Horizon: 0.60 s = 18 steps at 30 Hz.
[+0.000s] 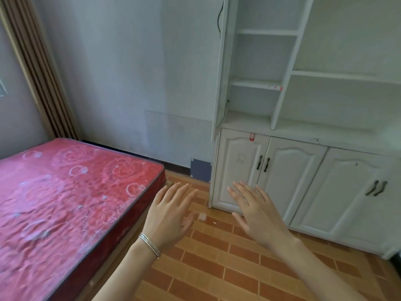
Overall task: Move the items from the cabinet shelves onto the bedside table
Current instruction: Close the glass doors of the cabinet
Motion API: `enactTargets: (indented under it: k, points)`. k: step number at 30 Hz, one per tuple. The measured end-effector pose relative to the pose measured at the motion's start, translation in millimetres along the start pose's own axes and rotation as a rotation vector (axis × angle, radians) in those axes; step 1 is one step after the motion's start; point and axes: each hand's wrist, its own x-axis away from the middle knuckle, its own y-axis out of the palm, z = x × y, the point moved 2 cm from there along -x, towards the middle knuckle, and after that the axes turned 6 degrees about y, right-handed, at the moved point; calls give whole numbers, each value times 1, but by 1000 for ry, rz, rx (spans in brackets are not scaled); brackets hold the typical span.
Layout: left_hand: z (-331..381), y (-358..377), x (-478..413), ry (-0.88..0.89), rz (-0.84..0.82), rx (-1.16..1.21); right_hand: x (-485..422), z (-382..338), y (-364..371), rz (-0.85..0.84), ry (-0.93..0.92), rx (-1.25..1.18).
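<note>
My left hand, with thin metal bangles at the wrist, and my right hand hover over the brick-pattern tiled floor. The fingers are straight and spread, holding nothing. The white cabinet stands ahead-right, with flat open shelves above arched-panel doors.

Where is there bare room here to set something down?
The mattress top is bare. The shelves and the ledge above the doors hold nothing. The floor between mattress and cabinet is open, though the left hand and right hand hover over it. Nowhere is crowded.
</note>
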Motion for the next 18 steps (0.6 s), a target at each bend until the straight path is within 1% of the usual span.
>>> enactTargets:
  k: [4, 11, 14, 18]
  points:
    - [-43, 27, -46, 50, -5, -30, -48, 15, 30, 53, 11, 29]
    - [-129, 41, -152, 164, 35, -60, -155, 36, 56, 114, 74, 94]
    - [-156, 50, -197, 239, 51, -76, -187, 48, 66, 111, 126, 139]
    - [-179, 73, -241, 279, 44, -44, -213, 66, 91, 86, 160, 150]
